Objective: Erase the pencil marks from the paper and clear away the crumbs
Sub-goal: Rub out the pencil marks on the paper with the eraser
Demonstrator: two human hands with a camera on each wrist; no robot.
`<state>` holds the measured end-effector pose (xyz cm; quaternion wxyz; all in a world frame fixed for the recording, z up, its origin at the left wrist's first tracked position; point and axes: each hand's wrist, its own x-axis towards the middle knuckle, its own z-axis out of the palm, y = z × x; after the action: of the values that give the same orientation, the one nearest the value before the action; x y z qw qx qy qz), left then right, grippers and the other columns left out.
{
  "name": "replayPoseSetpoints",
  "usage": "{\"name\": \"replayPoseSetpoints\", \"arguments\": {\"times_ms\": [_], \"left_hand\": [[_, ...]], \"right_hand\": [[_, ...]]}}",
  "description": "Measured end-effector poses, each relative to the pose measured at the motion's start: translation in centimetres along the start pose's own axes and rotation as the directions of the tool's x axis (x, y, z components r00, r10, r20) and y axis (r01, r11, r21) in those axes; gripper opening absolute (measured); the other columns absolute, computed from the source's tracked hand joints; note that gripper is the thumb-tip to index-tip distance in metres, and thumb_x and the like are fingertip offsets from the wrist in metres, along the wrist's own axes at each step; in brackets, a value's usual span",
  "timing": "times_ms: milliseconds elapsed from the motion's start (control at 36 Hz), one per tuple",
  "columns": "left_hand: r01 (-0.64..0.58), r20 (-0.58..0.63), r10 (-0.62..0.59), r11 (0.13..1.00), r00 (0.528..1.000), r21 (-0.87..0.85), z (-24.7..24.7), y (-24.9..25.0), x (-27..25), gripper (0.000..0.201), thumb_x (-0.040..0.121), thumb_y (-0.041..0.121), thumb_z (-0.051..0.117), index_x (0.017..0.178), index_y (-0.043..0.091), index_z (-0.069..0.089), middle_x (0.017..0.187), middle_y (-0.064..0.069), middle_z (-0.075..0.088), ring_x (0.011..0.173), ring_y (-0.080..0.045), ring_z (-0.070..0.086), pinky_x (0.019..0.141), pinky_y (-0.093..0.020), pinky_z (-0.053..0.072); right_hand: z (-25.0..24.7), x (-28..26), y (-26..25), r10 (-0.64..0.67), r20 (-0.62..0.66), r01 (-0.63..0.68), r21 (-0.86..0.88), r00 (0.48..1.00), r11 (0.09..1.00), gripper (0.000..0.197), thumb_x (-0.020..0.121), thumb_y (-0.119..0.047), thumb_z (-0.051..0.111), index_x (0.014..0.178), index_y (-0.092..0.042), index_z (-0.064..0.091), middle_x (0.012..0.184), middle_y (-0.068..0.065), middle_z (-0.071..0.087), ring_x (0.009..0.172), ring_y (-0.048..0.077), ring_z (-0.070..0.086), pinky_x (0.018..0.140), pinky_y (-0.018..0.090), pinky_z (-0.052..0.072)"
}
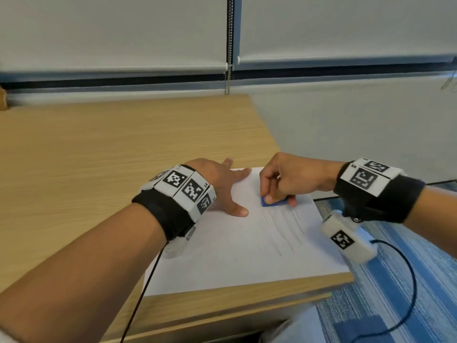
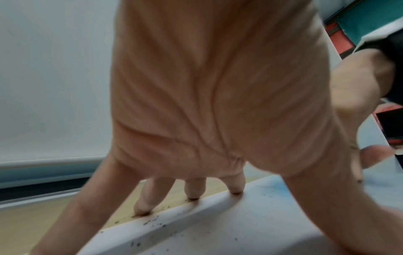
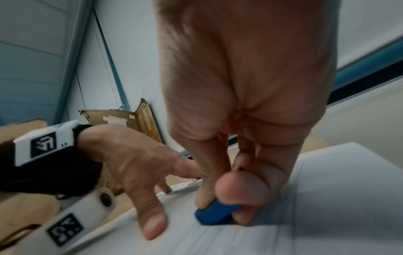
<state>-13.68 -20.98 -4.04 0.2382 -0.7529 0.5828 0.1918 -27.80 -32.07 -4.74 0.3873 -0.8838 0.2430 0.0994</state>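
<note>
Pinning thin, floppy paper (image 1: 235, 243) at the bench's (image 1: 99, 144) right front corner with left hand (image 1: 220, 184), grip splayed flat. Pinching small, stiff blue eraser (image 1: 268, 202) in right hand (image 1: 291, 177), rubbing pencil marks (image 1: 284, 226); crumbs (image 2: 152, 224) scattering lightly.

The head camera looks forward and down on the wooden table (image 1: 103, 149), with the paper (image 1: 235, 243) toward 5 o'clock. The left wrist camera sits very close behind the left hand (image 2: 207, 94). The right wrist camera sits close behind the right hand (image 3: 244, 103). All three views share the paper.
</note>
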Motion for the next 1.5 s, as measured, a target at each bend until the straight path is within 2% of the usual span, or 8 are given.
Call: {"name": "replayPoseSetpoints", "arguments": {"times_ms": [167, 333, 500, 639, 806, 972, 1305, 1500], "left_hand": [[0.007, 0.016, -0.007, 1.000, 1.000, 0.002, 0.0, -0.1, 0.3, 0.105, 0.075, 0.081, 0.050, 0.148, 0.047, -0.017, 0.160, 0.006, -0.022, 0.145, -0.029, 0.024, 0.111, -0.049, 0.030], [0.007, -0.007, -0.007, 1.000, 1.000, 0.011, 0.1, 0.0, 0.2, 0.105, 0.075, 0.081, 0.050, 0.148, 0.046, -0.016, 0.160, 0.006, -0.021, 0.144, -0.027, 0.026, 0.109, -0.044, 0.030], [0.001, 0.010, -0.001, 1.000, 1.000, 0.014, -0.1, 0.0, 0.2, 0.105, 0.076, 0.080, 0.050, 0.148, 0.045, -0.017, 0.160, 0.003, -0.021, 0.145, -0.027, 0.025, 0.108, -0.044, 0.031], [0.006, 0.006, -0.006, 1.000, 1.000, 0.013, -0.1, 0.1, 0.2, 0.104, 0.077, 0.079, 0.050, 0.149, 0.044, -0.016, 0.160, 0.004, -0.021, 0.146, -0.026, 0.022, 0.110, -0.046, 0.029], [0.007, 0.021, -0.007, 1.000, 1.000, 0.017, -0.2, 0.3, 0.0, 0.103, 0.079, 0.077, 0.049, 0.149, 0.042, -0.017, 0.160, 0.002, -0.022, 0.145, -0.028, 0.024, 0.110, -0.047, 0.030], [0.010, 0.022, -0.010, 1.000, 1.000, 0.022, -0.1, 0.1, 0.3, 0.106, 0.075, 0.081, 0.050, 0.148, 0.046, -0.018, 0.160, 0.005, -0.023, 0.145, -0.028, 0.024, 0.109, -0.048, 0.033], [0.011, 0.000, -0.011, 1.000, 1.000, 0.025, 0.0, 0.2, 0.5, 0.106, 0.076, 0.080, 0.050, 0.149, 0.043, -0.017, 0.160, 0.003, -0.022, 0.145, -0.028, 0.024, 0.110, -0.049, 0.032], [0.017, 0.019, -0.017, 1.000, 1.000, 0.024, 0.0, 0.2, 0.4, 0.105, 0.075, 0.081, 0.049, 0.147, 0.046, -0.018, 0.160, 0.004, -0.021, 0.144, -0.029, 0.026, 0.106, -0.048, 0.035]], "right_hand": [[0.2, 1.0, -0.1, -0.012, -0.256, 0.016, 0.013, 0.966, 1.000, 0.005, 0.079, -0.002, 0.071, 0.076, -0.003, 0.069, 0.061, 0.008, 0.060, 0.040, 0.010, 0.055, 0.048, 0.026, 0.051], [1.0, -0.7, -0.3, -0.024, 0.053, 0.025, -0.008, 0.998, 1.000, 0.005, 0.081, -0.003, 0.072, 0.084, 0.000, 0.068, 0.064, 0.009, 0.060, 0.058, 0.022, 0.057, 0.049, 0.026, 0.052], [0.4, 0.3, -0.6, -0.048, -0.164, 0.047, -0.009, 0.985, 0.999, 0.004, 0.081, -0.003, 0.071, 0.079, -0.003, 0.068, 0.063, 0.008, 0.061, 0.045, 0.013, 0.057, 0.045, 0.025, 0.051], [1.0, -1.2, -0.4, -0.073, 0.151, 0.073, 0.006, 0.986, 0.997, 0.007, 0.081, 0.000, 0.071, 0.087, 0.002, 0.070, 0.064, 0.010, 0.066, 0.057, 0.026, 0.056, 0.046, 0.023, 0.049], [0.8, -0.4, -0.6, -0.097, -0.110, 0.095, -0.021, 0.989, 0.995, 0.004, 0.081, 0.000, 0.071, 0.083, 0.003, 0.068, 0.064, 0.014, 0.062, 0.043, 0.012, 0.053, 0.044, 0.026, 0.051], [1.4, -1.9, -0.5, -0.106, 0.152, 0.114, -0.042, 0.983, 0.993, 0.007, 0.081, -0.002, 0.071, 0.087, 0.002, 0.069, 0.082, 0.020, 0.071, 0.061, 0.024, 0.058, 0.046, 0.024, 0.052], [1.5, -2.7, -0.2, -0.120, 0.163, 0.128, -0.042, 0.979, 0.991, 0.006, 0.081, -0.003, 0.072, 0.086, -0.002, 0.071, 0.079, 0.014, 0.072, 0.059, 0.021, 0.061, 0.047, 0.024, 0.052], [0.7, -0.2, -0.6, -0.105, -0.139, 0.102, -0.028, 0.985, 0.994, 0.004, 0.085, -0.006, 0.068, 0.084, -0.004, 0.065, 0.082, 0.021, 0.069, 0.043, 0.014, 0.062, 0.054, 0.031, 0.054]]}}
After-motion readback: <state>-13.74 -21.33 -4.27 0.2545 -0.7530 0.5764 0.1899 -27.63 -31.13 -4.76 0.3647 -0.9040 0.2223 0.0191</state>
